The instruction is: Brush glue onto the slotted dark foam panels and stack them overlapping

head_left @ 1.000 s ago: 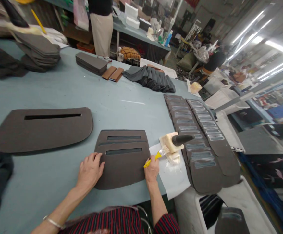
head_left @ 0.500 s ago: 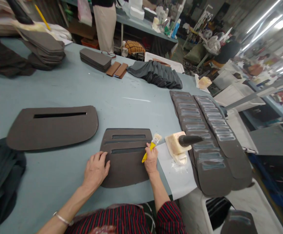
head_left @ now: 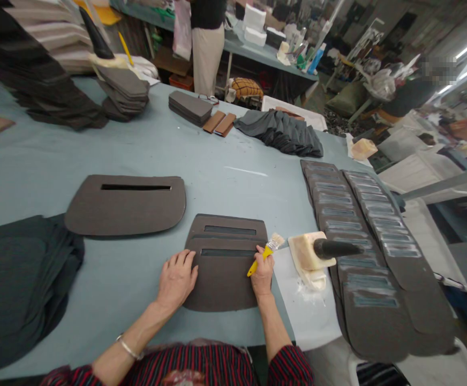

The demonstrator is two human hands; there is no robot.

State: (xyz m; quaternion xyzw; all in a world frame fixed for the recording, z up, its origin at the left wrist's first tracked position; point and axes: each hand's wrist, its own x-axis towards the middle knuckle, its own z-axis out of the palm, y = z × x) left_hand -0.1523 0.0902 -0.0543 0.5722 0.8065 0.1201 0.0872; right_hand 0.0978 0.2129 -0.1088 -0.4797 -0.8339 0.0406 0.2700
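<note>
Two overlapping dark brown panels (head_left: 225, 284), each with a long slot, lie on the table in front of me. My left hand (head_left: 177, 279) rests on their left edge, fingers spread and nothing held. At the right edge, my right hand (head_left: 263, 271) grips a yellow-handled paintbrush (head_left: 263, 254), bristles pointing up and away, while its fingers touch the panel. Just right of that hand stands a cream-coloured glue container (head_left: 308, 252) with a black cone-shaped spout, on white paper (head_left: 293, 305). Another slotted brown panel (head_left: 125, 212) lies farther left.
Rows of overlapping slotted panels (head_left: 372, 321) cover the table's right side. Dark fabric pieces (head_left: 20, 284) are piled at left. Along the back lie grey stacked pieces (head_left: 189, 107), brown strips (head_left: 219, 123) and gathered dark cloth (head_left: 277, 131). A person (head_left: 208, 53) stands beyond the table.
My view has turned a little left, so everything sits farther right in the picture. Both hands keep their places on the panels, and the brush stays in my right hand.
</note>
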